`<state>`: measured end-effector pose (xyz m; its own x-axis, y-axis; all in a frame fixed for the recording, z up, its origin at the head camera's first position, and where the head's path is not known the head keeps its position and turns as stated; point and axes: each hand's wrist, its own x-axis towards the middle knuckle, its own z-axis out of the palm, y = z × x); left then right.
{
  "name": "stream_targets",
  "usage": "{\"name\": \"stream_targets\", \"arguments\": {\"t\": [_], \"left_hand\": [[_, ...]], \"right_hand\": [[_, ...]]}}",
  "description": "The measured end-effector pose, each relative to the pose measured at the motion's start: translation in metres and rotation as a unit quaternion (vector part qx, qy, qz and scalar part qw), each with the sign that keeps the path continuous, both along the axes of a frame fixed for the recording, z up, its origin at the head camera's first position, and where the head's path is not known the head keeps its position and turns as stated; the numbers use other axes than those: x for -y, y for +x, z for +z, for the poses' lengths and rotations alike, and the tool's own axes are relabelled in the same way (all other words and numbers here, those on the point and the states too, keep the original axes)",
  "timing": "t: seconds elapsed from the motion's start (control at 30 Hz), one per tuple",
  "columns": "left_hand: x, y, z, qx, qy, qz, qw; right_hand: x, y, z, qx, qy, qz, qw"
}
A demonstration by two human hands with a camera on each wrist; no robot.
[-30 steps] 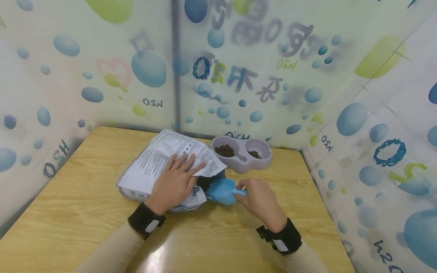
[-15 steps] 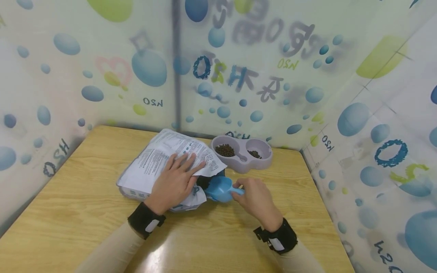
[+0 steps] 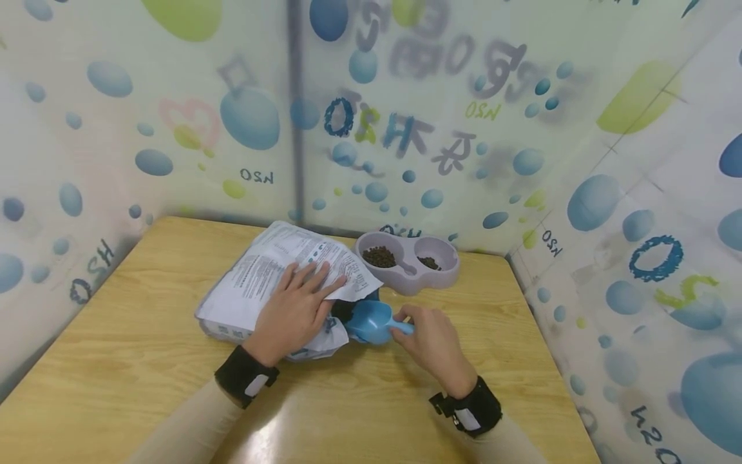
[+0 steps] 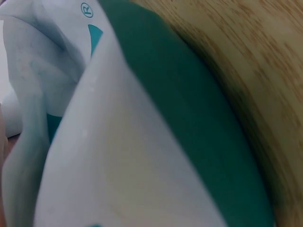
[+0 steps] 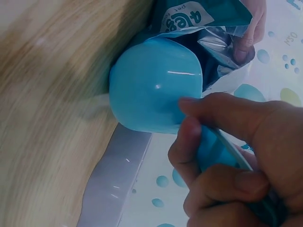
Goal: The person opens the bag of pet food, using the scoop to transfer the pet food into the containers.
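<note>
My left hand point(image 3: 292, 316) lies with fingers spread on a white pet food bag point(image 3: 249, 270), which rests flat on the table. Its thumb is close to the bag's gaping mouth, where dark contents and, in the right wrist view, silver lining point(image 5: 215, 45) show. My right hand point(image 3: 431, 338) grips a light blue scoop point(image 3: 373, 322) by the handle. The scoop's front reaches into the bag's mouth, and the visible part of its bowl holds nothing. In the left wrist view the white and green bag point(image 4: 118, 142) fills most of the picture; no fingers show clearly there.
Behind the bag's mouth stands a grey double pet bowl point(image 3: 406, 281), brown kibble point(image 3: 379, 257) in its left hollow and a smaller heap in the right. The wooden table point(image 3: 359, 412) meets patterned walls at the back and right.
The scoop and my right hand have shifted slightly left, further into the bag's mouth, mostly in the first half second. My left hand keeps its place on the bag.
</note>
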<state>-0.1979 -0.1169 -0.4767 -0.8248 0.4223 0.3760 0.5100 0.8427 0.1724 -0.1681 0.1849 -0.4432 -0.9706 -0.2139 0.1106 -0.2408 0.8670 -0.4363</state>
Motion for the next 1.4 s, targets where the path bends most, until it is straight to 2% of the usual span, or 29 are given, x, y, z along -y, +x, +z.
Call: {"name": "stream_targets", "arguments": {"t": [0.83, 1.03, 1.4], "left_hand": [[0.000, 0.000, -0.001, -0.006, -0.002, -0.003, 1.0000], [0.002, 0.000, -0.002, -0.003, -0.003, 0.002, 1.0000], [0.002, 0.000, -0.003, 0.002, 0.001, -0.003, 1.0000]], "right_hand": [[0.001, 0.000, -0.002, 0.001, -0.010, -0.005, 1.000], [0.003, -0.003, -0.001, 0.017, -0.021, -0.010, 1.000], [0.005, -0.003, -0.019, 0.014, -0.062, -0.014, 0.998]]}}
